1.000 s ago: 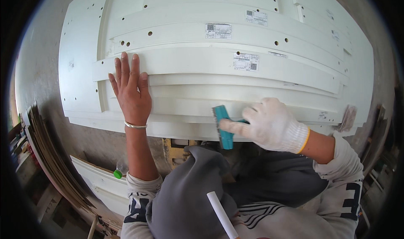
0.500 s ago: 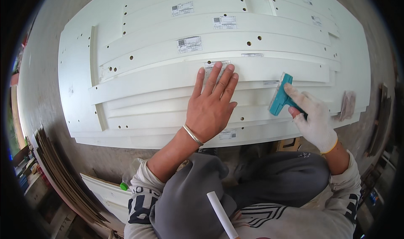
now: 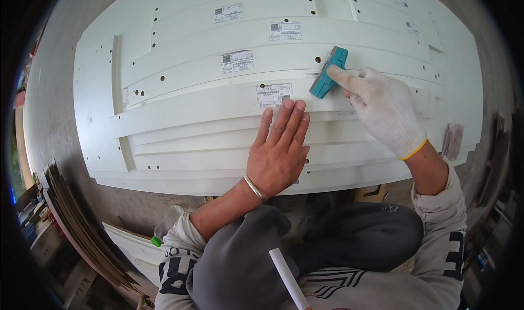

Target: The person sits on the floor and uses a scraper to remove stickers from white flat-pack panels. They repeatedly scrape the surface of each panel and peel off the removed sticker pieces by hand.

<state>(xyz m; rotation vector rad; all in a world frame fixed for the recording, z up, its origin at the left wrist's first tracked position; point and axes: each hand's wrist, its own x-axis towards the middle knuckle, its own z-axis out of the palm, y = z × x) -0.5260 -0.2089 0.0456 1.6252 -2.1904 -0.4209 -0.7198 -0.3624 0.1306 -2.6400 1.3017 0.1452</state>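
My left hand, bare with a silver bangle at the wrist, lies flat on a long white panel. Its fingers are stretched out, and the fingertips touch the lower edge of a printed label. My right hand wears a white glove with a yellow cuff and is closed around a teal T-handled scraper. One finger presses along the back of the tool's head. The scraper is right of the label, over the upper edge of the same panel; whether it touches the surface is hard to tell.
Several white panels with drilled holes and labels are stacked beyond my hands. A crumpled grey-brown cloth lies at the right edge. Brown boards lean at lower left, near a bottle with a green cap. A white stick juts up at bottom centre.
My right hand has carried the scraper leftward and farther away, across the panels. My left hand has slid slightly nearer me, uncovering more of the label.
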